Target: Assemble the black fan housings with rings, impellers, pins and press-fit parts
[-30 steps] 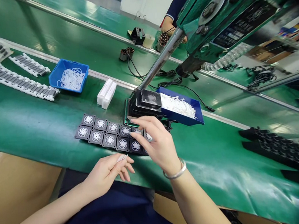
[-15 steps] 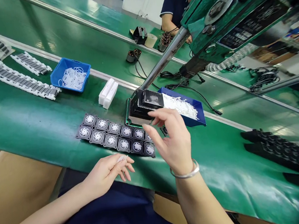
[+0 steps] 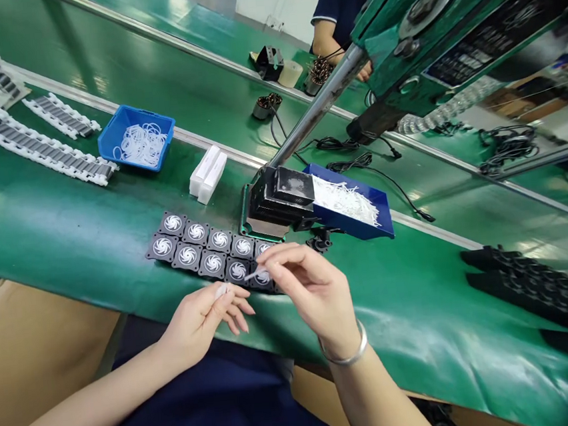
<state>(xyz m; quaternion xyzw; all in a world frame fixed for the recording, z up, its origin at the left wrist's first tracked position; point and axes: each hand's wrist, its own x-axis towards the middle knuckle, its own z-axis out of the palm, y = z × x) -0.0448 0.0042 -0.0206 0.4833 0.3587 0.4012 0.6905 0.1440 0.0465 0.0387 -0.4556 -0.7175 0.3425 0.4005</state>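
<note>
Two rows of small black square fans with white swirl centres (image 3: 201, 244) lie on the green belt (image 3: 53, 215) in front of me. My right hand (image 3: 311, 291) hovers over the right end of the rows, pinching a thin white strip (image 3: 256, 274) between thumb and fingers. My left hand (image 3: 206, 317) rests at the belt's near edge, fingers curled around a few small white strips (image 3: 222, 290). Just behind the fans stands a black block on a green base (image 3: 276, 204), beside a dark blue tray of white strips (image 3: 350, 200).
A light blue bin of white rings (image 3: 137, 145), white foam blocks (image 3: 207, 173) and strips of grey parts (image 3: 42, 152) lie to the left. A green machine on a metal pole (image 3: 318, 106) looms at upper right; black fan stacks (image 3: 537, 289) sit right. Another person (image 3: 340, 13) works across the belt.
My right hand lifted from the fans toward the blue tray, then came back down toward my left hand, now pinching a white strip. The left hand stayed put.
</note>
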